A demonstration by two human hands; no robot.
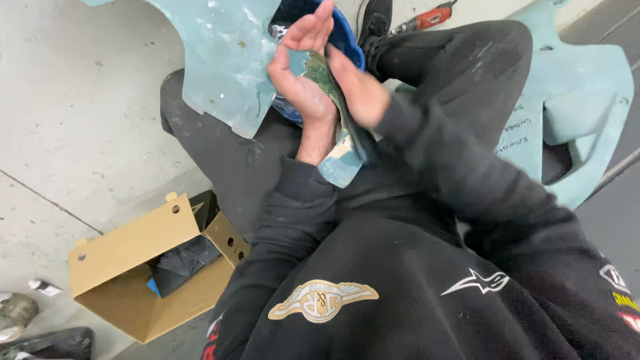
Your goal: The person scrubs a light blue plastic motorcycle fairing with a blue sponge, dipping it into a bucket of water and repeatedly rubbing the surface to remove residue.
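Downward view from a head-worn camera: a person in black clothing sits cross-legged on a pale concrete floor (87, 120), w/ work held up over the lap.

Left hand (303, 73) is palm-up, fingers loosely spread and pointing away, acting as a cradle under a thin curved panel piece (333, 133). Right hand (360, 90) lies flat against the piece's upper face, fingers together, pressing down on it; whether it holds anything betw. palm and panel can't be told, since the hand is motion-blurred. So the piece sits sandwiched betw. both hands, over the lap, its lower tip pointing toward the chest. That two-handed hold probably keeps the thin shell from flexing.

Piece looks like a rigid moulded shell: pale blue-grey at the lower tip, mottled green and glossy near the palms, w/ a chipped, uneven edge.

Just beyond the hands sits a blue bowl (347, 37), mostly hidden, close enough to reach. A large pale blue moulded panel (227, 60) leans across the left knee; its surface is matt, scuffed, w/ white smears and a jagged cut-out edge. A matching panel (580, 93) w/ a dark opening lies by the right leg, some handwriting on it. A red-handled tool (427, 19) rests on the floor at top, near a black shoe (377, 20).

At lower left, an open brown cardboard box (143, 267) w/ punched holes holds dark crumpled material.
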